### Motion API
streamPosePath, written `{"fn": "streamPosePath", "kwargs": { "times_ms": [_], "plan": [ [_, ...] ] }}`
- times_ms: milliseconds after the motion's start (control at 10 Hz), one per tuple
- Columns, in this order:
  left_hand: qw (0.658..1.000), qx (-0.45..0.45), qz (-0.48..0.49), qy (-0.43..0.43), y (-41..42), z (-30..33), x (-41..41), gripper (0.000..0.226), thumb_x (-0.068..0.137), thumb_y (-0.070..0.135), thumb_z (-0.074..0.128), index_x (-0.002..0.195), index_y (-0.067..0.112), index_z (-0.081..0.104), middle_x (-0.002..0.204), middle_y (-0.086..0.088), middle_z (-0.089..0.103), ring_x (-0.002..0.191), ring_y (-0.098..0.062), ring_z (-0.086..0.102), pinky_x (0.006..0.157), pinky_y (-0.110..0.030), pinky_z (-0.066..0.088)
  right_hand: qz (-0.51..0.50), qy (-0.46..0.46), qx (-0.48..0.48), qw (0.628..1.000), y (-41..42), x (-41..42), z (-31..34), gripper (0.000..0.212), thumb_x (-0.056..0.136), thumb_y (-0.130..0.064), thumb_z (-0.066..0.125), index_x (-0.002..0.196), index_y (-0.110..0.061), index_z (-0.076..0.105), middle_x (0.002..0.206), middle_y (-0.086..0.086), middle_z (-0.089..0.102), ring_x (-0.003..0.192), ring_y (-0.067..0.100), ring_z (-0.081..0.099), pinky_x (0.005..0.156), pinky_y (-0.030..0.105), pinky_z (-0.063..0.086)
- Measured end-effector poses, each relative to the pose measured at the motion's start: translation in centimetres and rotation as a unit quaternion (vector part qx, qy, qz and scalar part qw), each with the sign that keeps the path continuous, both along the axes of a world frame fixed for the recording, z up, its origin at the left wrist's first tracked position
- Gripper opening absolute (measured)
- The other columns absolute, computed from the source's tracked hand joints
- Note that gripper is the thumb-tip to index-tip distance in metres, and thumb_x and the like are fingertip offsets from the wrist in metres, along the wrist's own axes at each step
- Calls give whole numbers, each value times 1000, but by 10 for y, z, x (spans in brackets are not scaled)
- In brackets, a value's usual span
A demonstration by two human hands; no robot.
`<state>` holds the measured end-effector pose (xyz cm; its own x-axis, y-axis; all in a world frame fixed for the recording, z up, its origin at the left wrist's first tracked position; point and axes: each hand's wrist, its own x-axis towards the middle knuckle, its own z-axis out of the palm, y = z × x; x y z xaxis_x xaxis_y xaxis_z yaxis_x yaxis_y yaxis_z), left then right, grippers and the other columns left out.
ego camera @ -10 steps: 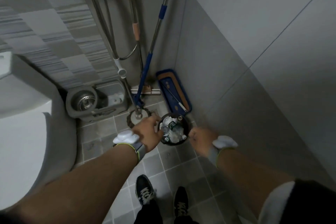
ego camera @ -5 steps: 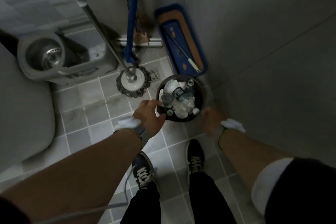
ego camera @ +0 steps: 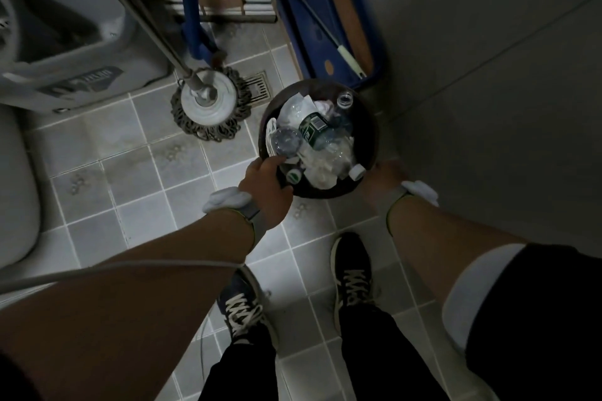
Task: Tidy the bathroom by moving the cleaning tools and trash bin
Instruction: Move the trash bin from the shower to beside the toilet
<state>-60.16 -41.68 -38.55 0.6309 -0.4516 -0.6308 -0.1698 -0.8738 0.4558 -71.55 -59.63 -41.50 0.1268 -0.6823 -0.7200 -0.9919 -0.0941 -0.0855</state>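
Left hand (ego camera: 265, 187) grips the full bin's (ego camera: 317, 140) near rim; right hand's (ego camera: 381, 179) grip cannot be made out. Bin still in the floor's corner; mop (ego camera: 208, 101) untouched.

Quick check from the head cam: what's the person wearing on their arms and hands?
Both forearms are bare. Each wrist carries a grey strap with a white padded block on it, behind the left hand and the right hand. The right upper arm shows a black sleeve over a white one. No gloves.
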Motion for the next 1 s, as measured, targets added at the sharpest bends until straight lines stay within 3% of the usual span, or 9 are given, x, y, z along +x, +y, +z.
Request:
{"fn": "streamPosePath", "kwargs": {
  "times_ms": [200,300,400,500,600,700,800,900,1000],
  "plan": [
    [999,5,-16,37,-3,-16,6,52,91,19,59,140,16,44,140,-13,48,130,-34,44,106,-36,38,-104,-79,46,990,1,5,-26,41,96,-39,44,116,-6,57,115,9,64,101,29,63,68,24,59],
    [999,17,-19,40,-2,-22,11,43,92,17,55,134,15,50,134,-14,54,126,-36,48,102,-38,42,-181,-127,106,970,4,8,-26,34,98,-25,57,126,-6,52,116,5,58,106,28,61,55,13,55],
    [997,40,-29,56,-3,-17,13,41,95,19,53,134,10,50,136,-17,53,125,-38,49,99,-37,42,-126,-57,122,983,13,5,-26,38,105,-21,40,141,-9,40,143,14,48,122,26,54,107,33,42],
    [993,77,-48,78,3,1,16,41,98,23,50,135,6,49,140,-18,49,126,-38,48,100,-36,40,-337,-160,103,922,25,12,4,38,99,-11,47,137,-14,44,128,19,56,71,16,59,65,27,60],
    [986,109,-63,107,9,23,17,42,98,21,48,137,6,46,139,-17,50,125,-36,50,100,-37,42,-234,-117,96,960,32,2,19,37,96,-10,51,132,-5,47,122,26,57,59,12,48,47,17,52],
    [985,107,-66,118,23,60,16,41,98,20,47,137,5,46,135,-17,54,120,-34,54,99,-36,43,-321,-108,161,927,40,-4,60,36,101,-18,49,135,-5,46,132,24,54,84,21,62,68,19,56],
    [988,101,-39,108,41,107,9,42,97,24,50,137,12,46,131,-12,59,113,-31,59,93,-30,44,32,6,155,987,52,-17,113,47,105,-33,38,143,-5,37,149,16,41,134,26,44,113,30,26],
    [990,90,-29,101,56,167,-4,47,99,25,47,143,13,39,140,-10,52,117,-29,57,90,-26,41,-155,-58,163,973,62,-14,180,36,103,-15,42,137,-2,45,128,22,56,95,28,63,78,26,56],
    [992,59,-3,108,70,230,-16,44,98,22,47,141,15,42,137,-11,53,114,-30,58,81,-24,40,-176,-92,101,975,72,-12,240,34,94,-8,51,126,5,51,115,26,63,90,36,67,68,37,59]
  ]
}}
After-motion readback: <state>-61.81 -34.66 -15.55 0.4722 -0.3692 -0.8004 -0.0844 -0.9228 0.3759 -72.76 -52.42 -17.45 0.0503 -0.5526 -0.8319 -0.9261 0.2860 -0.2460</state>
